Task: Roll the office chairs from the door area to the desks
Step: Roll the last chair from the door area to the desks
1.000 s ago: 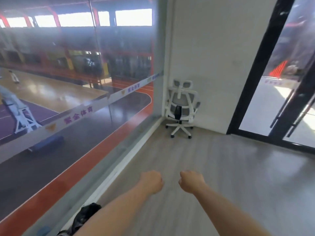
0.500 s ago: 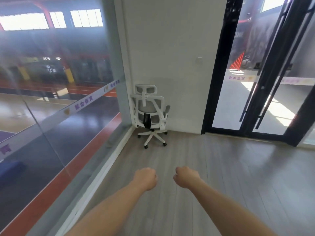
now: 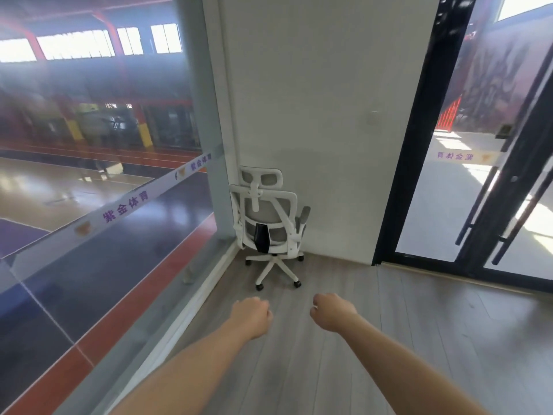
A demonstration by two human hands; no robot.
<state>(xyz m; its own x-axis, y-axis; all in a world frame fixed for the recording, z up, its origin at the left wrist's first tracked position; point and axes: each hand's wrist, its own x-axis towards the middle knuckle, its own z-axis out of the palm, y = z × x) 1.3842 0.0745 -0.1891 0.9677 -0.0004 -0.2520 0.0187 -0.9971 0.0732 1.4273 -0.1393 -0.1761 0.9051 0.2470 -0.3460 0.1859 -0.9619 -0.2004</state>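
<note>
A white office chair [image 3: 269, 223] with a grey mesh back, headrest and wheeled base stands in the corner between the glass wall and the white wall, its back turned toward me. My left hand [image 3: 250, 317] and my right hand [image 3: 332, 313] are stretched out in front of me above the floor, both curled into fists and holding nothing. The hands are well short of the chair and touch nothing.
A glass wall [image 3: 119, 205] runs along the left, looking onto a sports court. Black-framed glass doors [image 3: 484, 181] with long bar handles stand at the right. Grey wood-look floor [image 3: 389, 339] lies between me and the chair.
The chair has grown larger and nearer in view as I moved toward the corner. Both hands stay as fists held out in front.
</note>
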